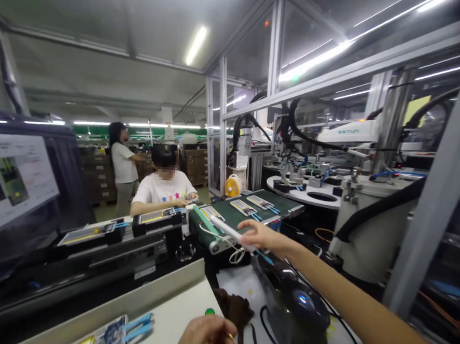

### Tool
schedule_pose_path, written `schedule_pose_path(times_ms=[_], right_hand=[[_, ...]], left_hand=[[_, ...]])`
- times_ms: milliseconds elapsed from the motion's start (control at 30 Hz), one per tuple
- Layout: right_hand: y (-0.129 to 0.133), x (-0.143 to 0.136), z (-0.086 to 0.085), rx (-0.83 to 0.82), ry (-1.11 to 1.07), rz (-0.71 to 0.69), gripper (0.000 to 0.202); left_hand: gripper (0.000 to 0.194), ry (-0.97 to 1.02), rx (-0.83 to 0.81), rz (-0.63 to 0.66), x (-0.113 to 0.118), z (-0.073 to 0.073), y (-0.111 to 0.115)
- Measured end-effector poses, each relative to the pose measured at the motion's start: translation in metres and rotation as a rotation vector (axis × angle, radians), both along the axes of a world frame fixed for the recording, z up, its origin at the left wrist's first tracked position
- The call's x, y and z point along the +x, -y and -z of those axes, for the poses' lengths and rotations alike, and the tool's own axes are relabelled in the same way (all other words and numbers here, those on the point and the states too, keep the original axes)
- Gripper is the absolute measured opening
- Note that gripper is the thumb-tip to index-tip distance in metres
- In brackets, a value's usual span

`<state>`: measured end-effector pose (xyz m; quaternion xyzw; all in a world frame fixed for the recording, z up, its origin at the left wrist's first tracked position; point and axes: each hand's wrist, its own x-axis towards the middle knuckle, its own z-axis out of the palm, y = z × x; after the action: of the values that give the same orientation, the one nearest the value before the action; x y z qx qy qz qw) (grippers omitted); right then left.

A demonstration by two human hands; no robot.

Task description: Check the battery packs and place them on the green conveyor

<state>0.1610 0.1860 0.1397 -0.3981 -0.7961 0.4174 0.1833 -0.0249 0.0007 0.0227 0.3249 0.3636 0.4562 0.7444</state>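
Observation:
My right hand reaches out over the near end of the green conveyor belt. Its fingers and thumb pinch a thin, white-edged flat module, tilted, with blue leads hanging below my fingers. At the bottom, my left hand is curled closed above the pale tray's edge. A small green round end and a bit of yellow show at its fingers; what it holds is mostly hidden. Left of it, a circuit board with blue leads lies in the pale tray.
More modules lie on the green belt. Black fixtures carry modules along a line at left. A co-worker sits beyond it. A dark device with a blue light, cables and a metal frame post stand right.

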Motion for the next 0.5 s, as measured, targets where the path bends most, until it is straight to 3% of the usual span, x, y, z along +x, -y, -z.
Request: schedule_pose_path(times_ms=[133, 233, 300, 367, 433, 500], right_hand=[[0.094, 0.018, 0.012, 0.041, -0.108, -0.35, 0.065], [0.131, 0.026, 0.022, 0.22, -0.103, -0.482, 0.065], [0.139, 0.031, 0.032, 0.344, -0.088, -0.391, 0.065], [0.14, 0.034, 0.045, 0.479, -0.118, -0.186, 0.06], [0.141, 0.033, 0.06, 0.561, -0.195, 0.053, 0.045], [0.145, 0.025, 0.073, 0.546, -0.276, 0.19, 0.027]], left_hand=[[0.087, 0.255, -0.199, 0.316, -0.012, -0.023, 0.011], [0.075, 0.283, -0.202, 0.447, -0.016, -0.037, 0.024], [0.063, 0.264, -0.123, 0.385, -0.01, -0.037, 0.03], [0.054, 0.241, -0.043, 0.25, 0.0, -0.03, 0.032], [0.045, 0.207, 0.021, 0.115, 0.01, -0.02, 0.03], [0.047, 0.125, 0.079, 0.003, 0.016, -0.01, 0.027]])
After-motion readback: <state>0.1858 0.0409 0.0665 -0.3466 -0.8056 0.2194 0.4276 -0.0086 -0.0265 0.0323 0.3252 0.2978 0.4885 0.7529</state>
